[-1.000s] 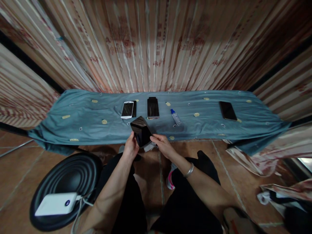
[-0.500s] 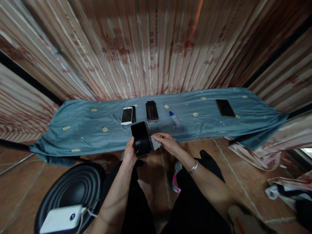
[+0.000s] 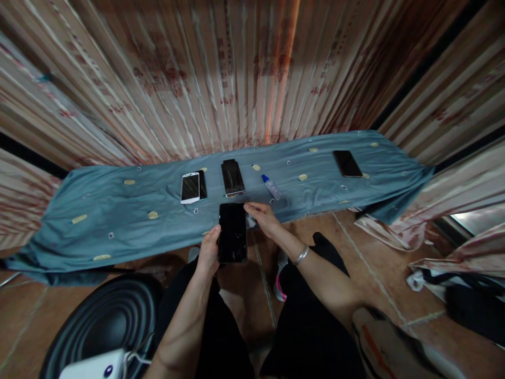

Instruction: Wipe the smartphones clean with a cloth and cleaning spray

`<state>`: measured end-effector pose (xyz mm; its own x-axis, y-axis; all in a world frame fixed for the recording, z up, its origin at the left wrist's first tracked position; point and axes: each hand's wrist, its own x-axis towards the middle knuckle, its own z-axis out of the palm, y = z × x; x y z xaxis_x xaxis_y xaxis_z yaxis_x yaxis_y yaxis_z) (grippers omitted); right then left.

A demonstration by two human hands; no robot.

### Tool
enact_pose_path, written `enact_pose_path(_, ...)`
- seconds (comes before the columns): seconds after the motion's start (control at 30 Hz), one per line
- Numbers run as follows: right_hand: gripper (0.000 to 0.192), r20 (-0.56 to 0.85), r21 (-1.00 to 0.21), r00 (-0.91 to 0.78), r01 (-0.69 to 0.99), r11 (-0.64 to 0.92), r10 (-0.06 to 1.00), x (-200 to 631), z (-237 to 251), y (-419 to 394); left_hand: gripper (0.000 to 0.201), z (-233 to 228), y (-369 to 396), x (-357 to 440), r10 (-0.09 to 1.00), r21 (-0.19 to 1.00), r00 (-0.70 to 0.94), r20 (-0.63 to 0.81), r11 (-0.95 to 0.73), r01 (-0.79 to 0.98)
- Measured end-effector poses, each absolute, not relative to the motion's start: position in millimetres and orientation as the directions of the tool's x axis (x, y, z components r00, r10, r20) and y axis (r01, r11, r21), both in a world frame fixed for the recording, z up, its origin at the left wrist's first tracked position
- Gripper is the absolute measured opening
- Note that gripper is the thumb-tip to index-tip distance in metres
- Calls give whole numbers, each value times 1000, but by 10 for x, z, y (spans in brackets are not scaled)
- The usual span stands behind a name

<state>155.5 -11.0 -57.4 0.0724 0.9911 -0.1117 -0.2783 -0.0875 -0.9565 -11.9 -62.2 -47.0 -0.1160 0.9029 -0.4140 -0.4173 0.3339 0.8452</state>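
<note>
Bottom left: white power bank (image 3: pixel 92 365) on a black ribbed round stool (image 3: pixel 104 321), cable attached. Teal cloth (image 3: pixel 118 210) covers the desk along the striped curtain. On it, left to right: white phone (image 3: pixel 190 187) overlapping a dark one, black phone (image 3: pixel 232 178), small spray bottle (image 3: pixel 272 187), another black phone (image 3: pixel 347 163) far right, well apart. Left hand (image 3: pixel 208 253) grips the dark phone (image 3: pixel 232 232) at its lower left edge, screen up, held over the desk's near edge in front of the lap. Right hand (image 3: pixel 263 219), bracelet on wrist, is closed on a small grey cloth (image 3: pixel 251 222) touching the phone's upper right edge. Crumpled fabric and bags on the floor, far right.
</note>
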Motion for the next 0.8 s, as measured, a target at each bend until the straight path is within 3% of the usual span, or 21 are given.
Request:
enact_pose_path(0.2, 42, -155, -929, 23, -345, -138, 988, 1549, -585, -124, 39, -489, -635, -140, 892, 842, -139, -430, 340, -419)
enact_pose_path(0.37, 42, -184, -907, -6, -385, -172, 983, 1577, -575, -142, 49, -458, -657, -134, 902, 846, -123, -415, 332, -418)
enact_pose_path(0.8, 36, -162, -930, 22, -339, -145, 987, 1594, -469, -175, 48, -468, -661, -89, 895, 815, -79, -439, 359, -455)
